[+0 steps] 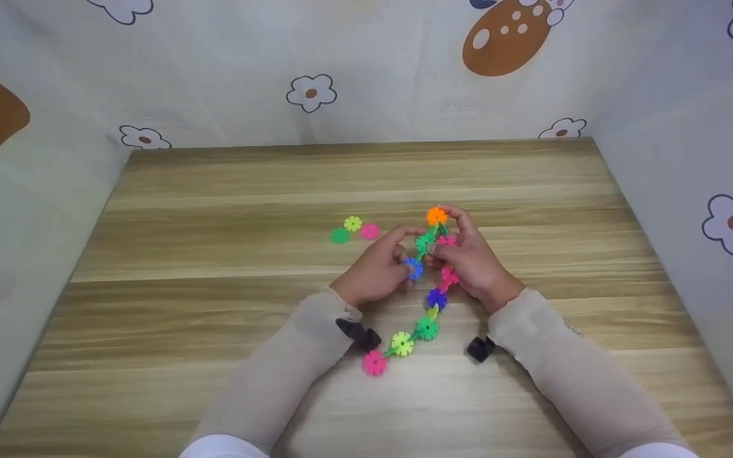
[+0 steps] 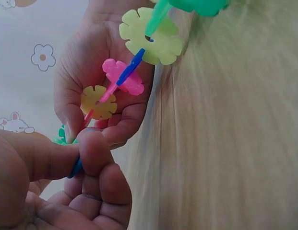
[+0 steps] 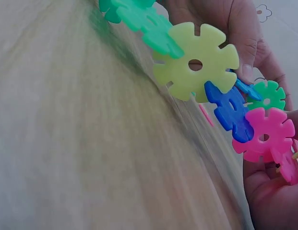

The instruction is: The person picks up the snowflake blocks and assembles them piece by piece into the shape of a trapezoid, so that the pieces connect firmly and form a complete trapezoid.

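A chain of notched, flower-shaped plastic discs hangs between the hands and trails toward the person, ending in a pink disc (image 1: 375, 363). The left hand (image 1: 374, 270) pinches a light-blue disc (image 1: 413, 268) between thumb and forefinger; its edge also shows in the left wrist view. Held by the right hand (image 1: 484, 267) is the chain's upper part, thumb by a green disc (image 1: 425, 243), with an orange disc (image 1: 437, 216) at the top near the forefinger. Below hang a dark-blue disc (image 3: 230, 111) and a yellow disc (image 3: 196, 62). Fingers partly hide where the green and blue discs meet.
Three loose discs lie on the wooden table (image 1: 214, 254) left of the hands: green (image 1: 340, 236), yellow (image 1: 353, 223) and pink (image 1: 369, 231). Black devices (image 1: 481, 349) sit at both wrists. A patterned cloth wall (image 1: 226, 70) stands behind and beside the table.
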{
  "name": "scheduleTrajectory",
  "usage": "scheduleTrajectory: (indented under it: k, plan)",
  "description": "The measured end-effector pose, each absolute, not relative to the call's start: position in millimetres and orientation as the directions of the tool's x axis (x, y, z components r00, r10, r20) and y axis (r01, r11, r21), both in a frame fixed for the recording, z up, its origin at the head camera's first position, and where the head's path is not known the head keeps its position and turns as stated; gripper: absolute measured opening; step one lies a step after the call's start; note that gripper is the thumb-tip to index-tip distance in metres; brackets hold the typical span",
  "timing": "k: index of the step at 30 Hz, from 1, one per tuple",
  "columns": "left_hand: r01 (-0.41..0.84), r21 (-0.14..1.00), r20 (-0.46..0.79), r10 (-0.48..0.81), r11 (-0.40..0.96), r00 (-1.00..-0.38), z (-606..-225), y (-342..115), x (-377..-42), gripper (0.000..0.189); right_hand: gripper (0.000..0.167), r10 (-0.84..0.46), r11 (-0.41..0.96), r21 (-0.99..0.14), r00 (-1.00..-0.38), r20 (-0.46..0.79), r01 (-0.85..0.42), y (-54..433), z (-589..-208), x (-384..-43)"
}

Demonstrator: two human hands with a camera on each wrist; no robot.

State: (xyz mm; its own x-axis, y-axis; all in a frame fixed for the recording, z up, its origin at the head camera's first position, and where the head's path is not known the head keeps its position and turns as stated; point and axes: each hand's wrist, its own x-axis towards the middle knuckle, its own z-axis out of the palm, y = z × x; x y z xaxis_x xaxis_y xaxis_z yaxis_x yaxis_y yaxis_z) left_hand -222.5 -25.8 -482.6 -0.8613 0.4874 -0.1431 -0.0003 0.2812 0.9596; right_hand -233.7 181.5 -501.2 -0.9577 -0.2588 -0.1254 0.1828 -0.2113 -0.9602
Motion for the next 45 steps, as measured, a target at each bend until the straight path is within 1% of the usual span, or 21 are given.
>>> scheduleTrajectory:
  k: [3, 6, 9, 12, 15, 18, 20, 22, 25, 33, 37, 41, 45]
  plan:
    - [-0.002, 0.956, -0.154, 0.495, 0.294, -0.855, -482, -26, -223, 0.067, 0.068, -0.238, -0.222, -0.955, -0.961, -0.140, 0.194, 182, -502, -233]
    - [0.031, 0.940, -0.146, 0.482, 0.341, -0.864, -481, -31, -227, 0.065, 0.069, -0.207, -0.253, -0.947, -0.967, -0.148, 0.199, 184, -503, -234]
    - [0.057, 0.916, -0.116, 0.399, 0.396, -0.910, -477, -42, -234, 0.058, 0.073, -0.181, -0.272, -0.943, -0.973, -0.144, 0.190, 187, -504, -236]
    - [0.029, 0.907, -0.101, 0.283, 0.420, -0.954, -475, -56, -242, 0.047, 0.077, -0.172, -0.270, -0.945, -0.975, -0.141, 0.184, 188, -504, -238]
    - [0.019, 0.873, -0.112, 0.238, 0.488, -0.965, -474, -67, -247, 0.042, 0.077, -0.181, -0.262, -0.947, -0.973, -0.142, 0.187, 188, -504, -239]
    - [0.046, 0.805, -0.152, 0.281, 0.592, -0.948, -476, -71, -249, 0.045, 0.077, -0.185, -0.262, -0.946, -0.972, -0.144, 0.191, 188, -504, -239]
    - [0.074, 0.767, -0.172, 0.316, 0.637, -0.933, -476, -71, -249, 0.049, 0.077, -0.185, -0.267, -0.945, -0.972, -0.145, 0.192, 188, -504, -239]
    - [0.094, 0.750, -0.186, 0.345, 0.655, -0.920, -477, -70, -247, 0.052, 0.077, -0.186, -0.268, -0.945, -0.972, -0.142, 0.190, 187, -504, -239]
    - [0.128, 0.743, -0.177, 0.378, 0.657, -0.909, -476, -66, -245, 0.049, 0.077, -0.183, -0.276, -0.943, -0.973, -0.139, 0.187, 187, -504, -238]
    - [0.178, 0.707, -0.221, 0.452, 0.685, -0.864, -477, -62, -241, 0.037, 0.076, -0.181, -0.277, -0.943, -0.974, -0.139, 0.186, 186, -504, -239]
    - [0.199, 0.632, -0.287, 0.464, 0.749, -0.838, -473, -61, -237, 0.026, 0.074, -0.185, -0.286, -0.939, -0.972, -0.144, 0.193, 185, -504, -238]
    - [0.203, 0.556, -0.348, 0.448, 0.806, -0.823, -468, -57, -234, 0.017, 0.073, -0.188, -0.300, -0.935, -0.973, -0.137, 0.190, 185, -504, -237]
    - [0.211, 0.541, -0.360, 0.451, 0.814, -0.816, -467, -56, -233, 0.009, 0.074, -0.189, -0.293, -0.938, -0.973, -0.131, 0.184, 186, -504, -237]
